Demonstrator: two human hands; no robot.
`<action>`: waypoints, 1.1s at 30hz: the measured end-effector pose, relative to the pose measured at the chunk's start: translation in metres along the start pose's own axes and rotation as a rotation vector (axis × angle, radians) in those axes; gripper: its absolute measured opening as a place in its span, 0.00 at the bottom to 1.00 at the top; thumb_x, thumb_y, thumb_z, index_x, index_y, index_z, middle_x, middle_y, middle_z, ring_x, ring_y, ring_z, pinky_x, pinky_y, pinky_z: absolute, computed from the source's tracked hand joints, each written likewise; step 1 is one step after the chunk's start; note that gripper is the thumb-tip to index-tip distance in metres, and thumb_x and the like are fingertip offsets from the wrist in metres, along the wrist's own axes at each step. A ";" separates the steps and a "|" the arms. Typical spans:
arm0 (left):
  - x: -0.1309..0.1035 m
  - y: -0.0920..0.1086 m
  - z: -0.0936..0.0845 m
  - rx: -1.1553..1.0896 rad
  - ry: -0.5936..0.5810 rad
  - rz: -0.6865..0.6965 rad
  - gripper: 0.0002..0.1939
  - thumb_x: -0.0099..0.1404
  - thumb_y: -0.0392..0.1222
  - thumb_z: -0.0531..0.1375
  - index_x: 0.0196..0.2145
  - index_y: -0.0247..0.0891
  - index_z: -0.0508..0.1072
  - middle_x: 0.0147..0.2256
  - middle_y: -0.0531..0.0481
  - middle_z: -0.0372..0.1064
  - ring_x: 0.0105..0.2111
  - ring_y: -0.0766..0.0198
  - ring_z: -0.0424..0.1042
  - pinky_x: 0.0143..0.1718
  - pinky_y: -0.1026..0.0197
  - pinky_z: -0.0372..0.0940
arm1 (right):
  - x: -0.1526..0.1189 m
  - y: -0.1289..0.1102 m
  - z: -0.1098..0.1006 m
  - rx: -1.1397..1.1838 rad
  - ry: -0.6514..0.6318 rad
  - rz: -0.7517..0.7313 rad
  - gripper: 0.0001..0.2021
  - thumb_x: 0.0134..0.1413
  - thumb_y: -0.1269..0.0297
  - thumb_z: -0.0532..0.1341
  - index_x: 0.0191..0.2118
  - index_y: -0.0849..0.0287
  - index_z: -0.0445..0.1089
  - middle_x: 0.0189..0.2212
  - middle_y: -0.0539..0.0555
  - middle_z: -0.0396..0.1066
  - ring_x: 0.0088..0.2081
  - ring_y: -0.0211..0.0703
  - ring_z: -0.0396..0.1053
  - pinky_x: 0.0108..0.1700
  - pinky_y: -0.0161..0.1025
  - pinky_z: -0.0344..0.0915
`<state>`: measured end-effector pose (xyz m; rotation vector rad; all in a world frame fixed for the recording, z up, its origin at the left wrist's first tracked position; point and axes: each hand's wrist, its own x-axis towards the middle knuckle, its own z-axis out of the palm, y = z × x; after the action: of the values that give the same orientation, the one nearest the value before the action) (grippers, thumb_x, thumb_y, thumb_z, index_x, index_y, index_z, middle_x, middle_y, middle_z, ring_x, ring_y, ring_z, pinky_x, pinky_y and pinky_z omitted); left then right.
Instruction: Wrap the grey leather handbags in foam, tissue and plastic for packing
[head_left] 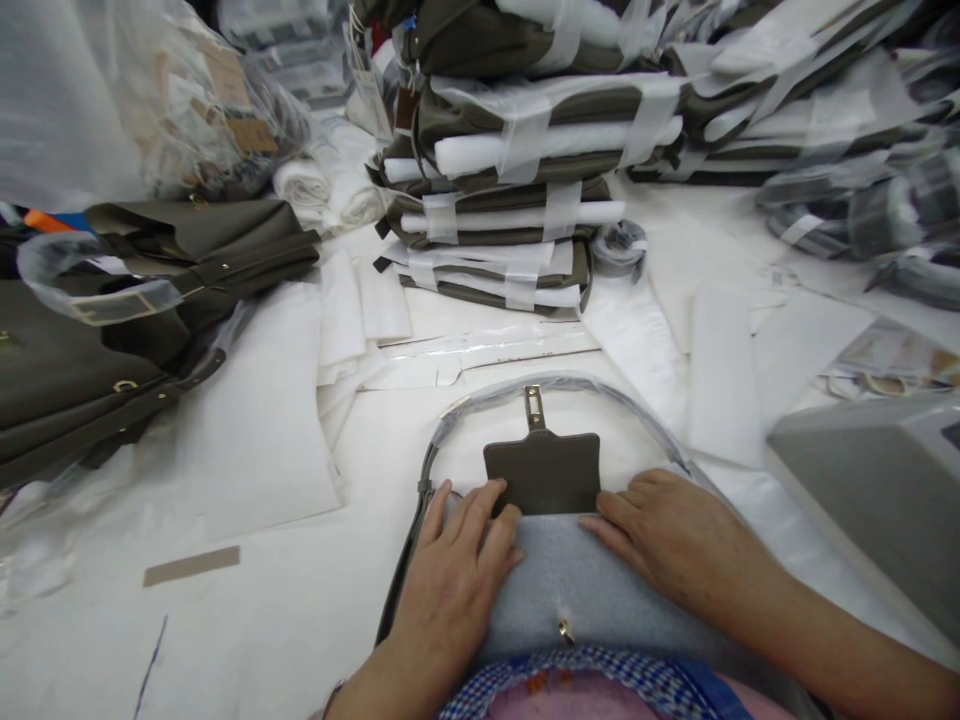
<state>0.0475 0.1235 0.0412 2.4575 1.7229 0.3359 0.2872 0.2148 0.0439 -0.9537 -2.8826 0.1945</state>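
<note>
A dark olive handbag with a light grey lining (555, 575) lies against my body. At its far edge a dark flap (547, 475) stands out, its narrow tab ending in a gold metal buckle plate (532, 402). The bag's handle (555, 380), wrapped in clear film, arches beyond the flap. My left hand (469, 560) rests over the bag's edge left of the flap, fingers bent over it and thumb on the lining side. On the flap's right, my right hand (667, 530) pinches the same edge. A small gold clasp (565, 630) sits on the lining near me.
Wrapped dark bags (510, 200) are stacked at the back. Another olive bag (150, 320) lies left, near white sheets (255, 420). A brown strip (191, 566) lies on the white table (247, 650). A grey box-like object (862, 500) stands at right.
</note>
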 end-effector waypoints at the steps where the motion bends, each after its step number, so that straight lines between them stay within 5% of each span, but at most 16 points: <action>1: -0.002 0.002 0.000 0.005 0.035 0.027 0.13 0.74 0.39 0.51 0.51 0.38 0.70 0.55 0.41 0.69 0.53 0.53 0.69 0.61 0.40 0.58 | 0.000 0.000 0.000 -0.002 -0.001 -0.001 0.21 0.71 0.59 0.49 0.27 0.55 0.69 0.17 0.51 0.69 0.22 0.47 0.68 0.32 0.44 0.55; 5: -0.013 0.008 -0.003 -0.074 0.079 0.133 0.12 0.73 0.37 0.51 0.47 0.37 0.73 0.49 0.46 0.75 0.51 0.59 0.71 0.59 0.52 0.62 | -0.001 0.000 0.002 -0.024 -0.029 -0.012 0.17 0.68 0.59 0.54 0.27 0.56 0.69 0.18 0.51 0.70 0.22 0.48 0.69 0.32 0.44 0.55; 7: -0.021 0.010 -0.007 -0.095 0.023 0.122 0.16 0.73 0.48 0.54 0.50 0.37 0.72 0.53 0.46 0.73 0.56 0.56 0.68 0.62 0.49 0.60 | -0.003 0.000 0.004 -0.034 -0.042 -0.009 0.16 0.67 0.59 0.55 0.28 0.56 0.69 0.19 0.52 0.71 0.23 0.50 0.70 0.32 0.44 0.56; 11: -0.034 0.016 -0.014 -0.025 -0.182 0.126 0.41 0.64 0.70 0.52 0.65 0.42 0.58 0.66 0.48 0.56 0.67 0.46 0.52 0.64 0.36 0.52 | -0.006 0.001 0.010 -0.037 -0.040 -0.026 0.17 0.69 0.60 0.52 0.29 0.57 0.69 0.20 0.52 0.71 0.24 0.50 0.71 0.35 0.45 0.58; 20: -0.044 0.015 -0.004 -0.003 -0.186 0.132 0.39 0.66 0.69 0.50 0.68 0.49 0.51 0.69 0.50 0.48 0.69 0.44 0.44 0.67 0.35 0.41 | -0.002 0.000 -0.014 0.031 0.005 0.043 0.10 0.67 0.63 0.54 0.36 0.60 0.68 0.31 0.58 0.73 0.36 0.52 0.72 0.39 0.46 0.66; 24: -0.046 0.013 0.000 -0.015 -0.135 0.140 0.38 0.66 0.69 0.50 0.68 0.51 0.52 0.69 0.51 0.49 0.69 0.46 0.45 0.67 0.36 0.41 | 0.031 0.005 -0.024 0.207 0.166 0.202 0.12 0.66 0.61 0.55 0.45 0.62 0.71 0.42 0.63 0.75 0.46 0.57 0.72 0.49 0.51 0.67; 26: -0.047 0.013 0.000 -0.013 -0.123 0.140 0.38 0.66 0.69 0.50 0.67 0.51 0.53 0.69 0.50 0.50 0.68 0.46 0.46 0.67 0.37 0.41 | 0.053 0.008 -0.024 0.394 0.164 0.281 0.18 0.63 0.60 0.58 0.55 0.62 0.68 0.49 0.63 0.75 0.52 0.58 0.71 0.54 0.53 0.66; 29: -0.047 0.014 -0.001 -0.016 -0.122 0.136 0.38 0.66 0.70 0.49 0.67 0.50 0.55 0.68 0.50 0.52 0.68 0.46 0.48 0.67 0.37 0.41 | 0.071 0.008 -0.027 0.559 0.092 0.305 0.27 0.62 0.57 0.59 0.63 0.61 0.62 0.45 0.57 0.79 0.48 0.53 0.75 0.52 0.48 0.70; 33: -0.047 0.015 -0.003 -0.027 -0.095 0.146 0.37 0.66 0.69 0.50 0.66 0.49 0.58 0.66 0.47 0.55 0.66 0.46 0.51 0.66 0.37 0.42 | 0.043 -0.014 -0.042 0.721 0.098 0.178 0.24 0.64 0.59 0.58 0.64 0.53 0.63 0.46 0.49 0.79 0.48 0.46 0.76 0.54 0.43 0.71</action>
<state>0.0451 0.0746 0.0427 2.5421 1.4966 0.2509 0.2505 0.2329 0.0895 -1.0060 -2.3210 1.0696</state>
